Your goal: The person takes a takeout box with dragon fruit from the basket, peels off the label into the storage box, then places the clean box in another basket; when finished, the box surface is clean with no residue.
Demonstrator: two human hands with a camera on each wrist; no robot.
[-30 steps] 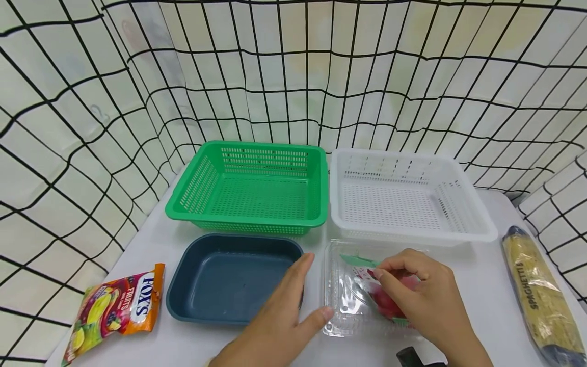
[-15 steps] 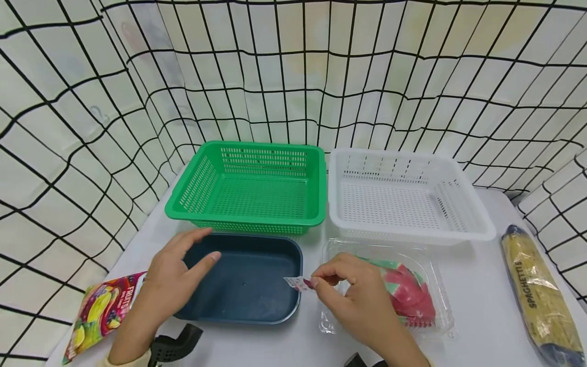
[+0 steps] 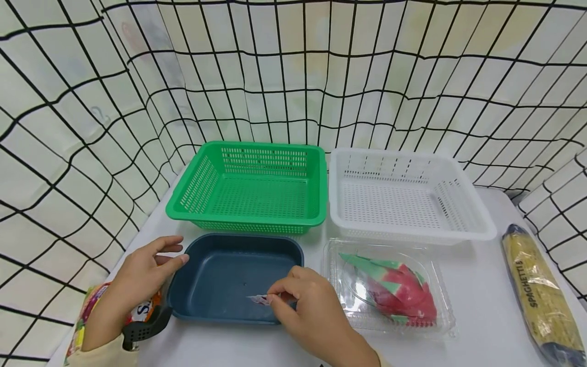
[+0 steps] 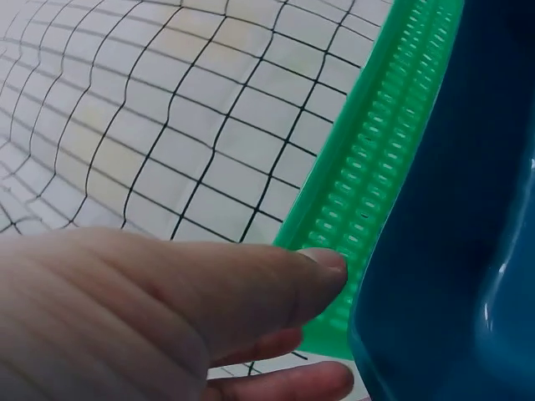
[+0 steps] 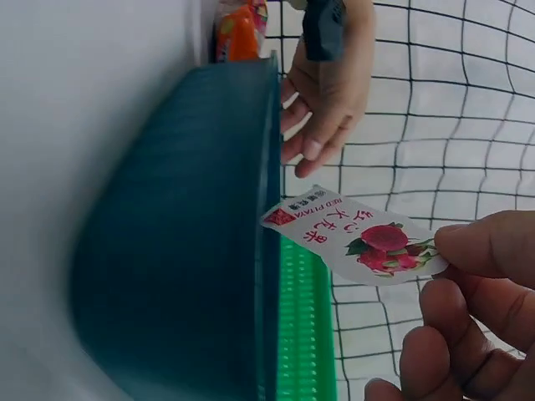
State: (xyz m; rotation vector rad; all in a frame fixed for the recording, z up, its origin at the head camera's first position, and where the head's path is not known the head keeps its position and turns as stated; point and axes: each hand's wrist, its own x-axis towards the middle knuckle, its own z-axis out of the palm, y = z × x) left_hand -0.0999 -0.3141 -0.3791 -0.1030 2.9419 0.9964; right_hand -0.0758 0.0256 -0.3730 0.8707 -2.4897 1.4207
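Observation:
A small white label (image 5: 368, 238) printed with red pitaya fruit is pinched by its edge between the thumb and fingers of my right hand (image 3: 316, 311). In the head view that hand is over the front right of a dark blue tray (image 3: 215, 275). My left hand (image 3: 142, 275) hovers at the tray's left rim, fingers loosely bent and holding nothing. Under the left forearm, a Fox's candy bag (image 3: 142, 311) is mostly hidden. To the right of my right hand, a pink and green dragon fruit (image 3: 408, 295) lies in a clear plastic clamshell box (image 3: 348, 311).
Behind the tray stands a green basket (image 3: 257, 224), with a white basket (image 3: 412, 232) to its right. A spaghetti pack (image 3: 536, 290) lies at the far right. Black netting (image 3: 284, 76) encloses the back and sides.
My right hand has pulled the label away from the dragon fruit and carried it left over the tray. My left hand has moved left, from beside the clear box to the tray's left rim.

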